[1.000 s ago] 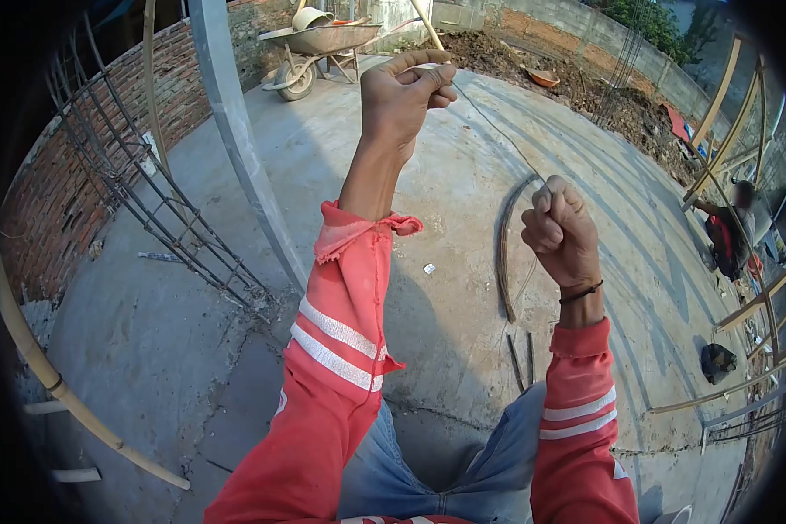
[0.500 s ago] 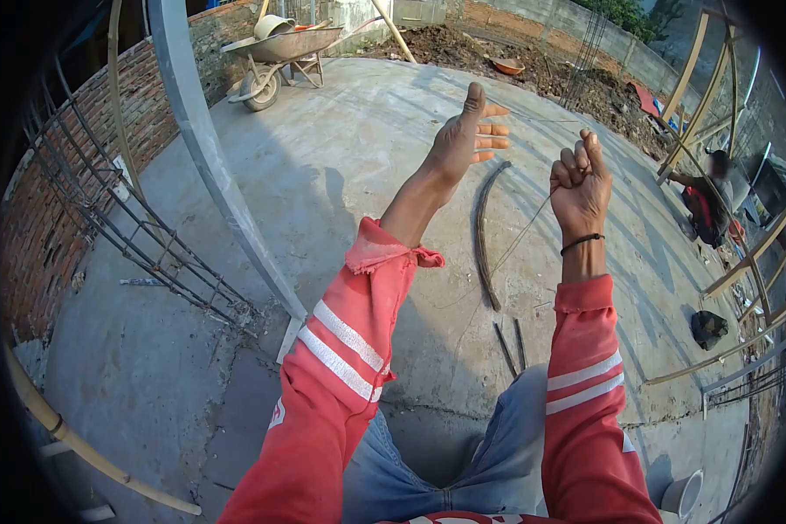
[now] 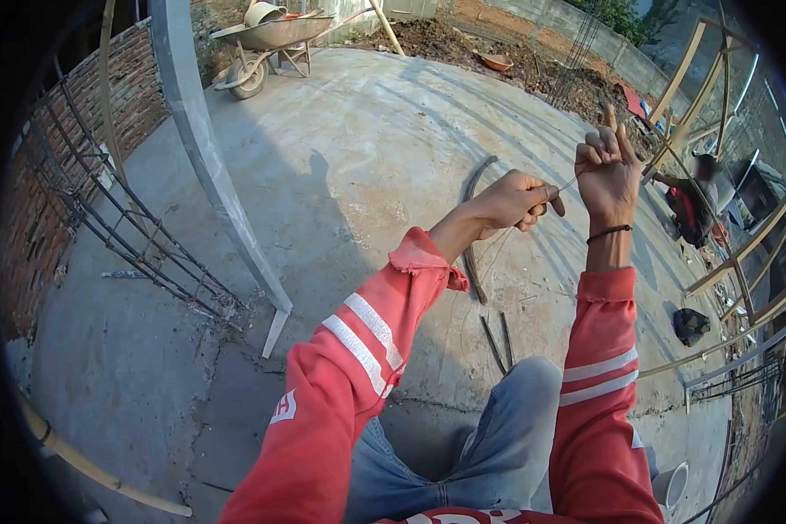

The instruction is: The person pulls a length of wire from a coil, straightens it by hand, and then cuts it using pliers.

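Note:
My left hand (image 3: 517, 201) is closed in a pinch on a thin wire (image 3: 568, 184), which runs across to my right hand (image 3: 610, 179). The right hand is raised, its lower fingers curled round the wire and a finger pointing up. Loose ends of wire hang below the left hand. Behind that hand, a curved dark bundle of wire (image 3: 475, 272) lies on the concrete, partly hidden by the wrist. Nearer my knee lie two thin dark bars (image 3: 496, 342), like tool handles; their lower ends are near the knee.
A grey post (image 3: 208, 157) and a rebar cage (image 3: 140, 227) stand at left. A wheelbarrow (image 3: 275, 37) is at the back by dug soil. Another person (image 3: 697, 205) crouches at right near wooden frames (image 3: 707, 275). A black bag (image 3: 691, 326) and a bucket (image 3: 671, 485) sit on the right.
My left hand was open with fingers spread; it has moved right and down and closed on the wire beside the right hand. My right hand has shifted slightly right.

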